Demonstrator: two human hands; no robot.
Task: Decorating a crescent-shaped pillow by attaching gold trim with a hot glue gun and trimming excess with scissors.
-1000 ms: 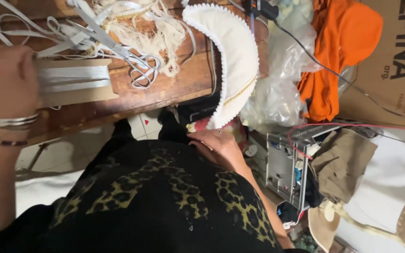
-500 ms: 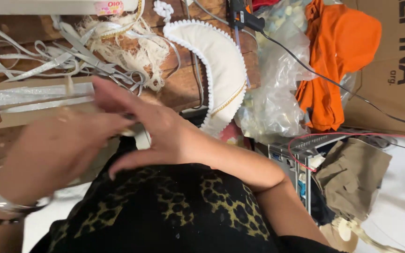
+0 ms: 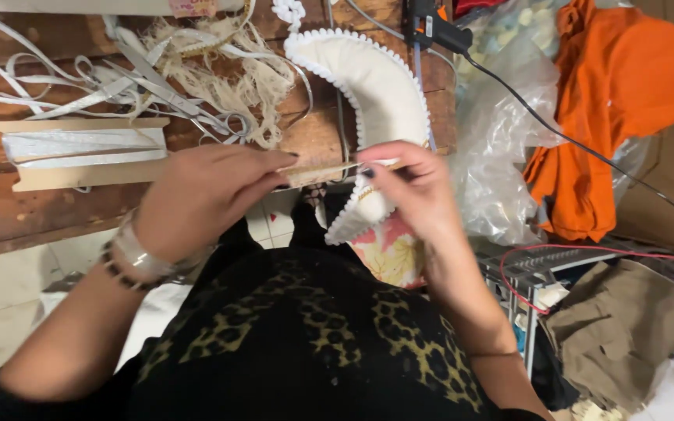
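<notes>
In the head view, your left hand (image 3: 204, 195) and right hand (image 3: 415, 191) each pinch one end of a thin tan strip (image 3: 321, 170), held taut at the bench (image 3: 56, 210) edge, its long axis running nine to three o'clock. You appear to be positioning trim against the white crescent piece (image 3: 372, 86); next calls for steady alignment along its beaded edge.

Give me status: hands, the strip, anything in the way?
Left hand and right hand pinch a thin strip between them. White curved piece lies behind it on the table. Scissors nearby, not blocking.
</notes>
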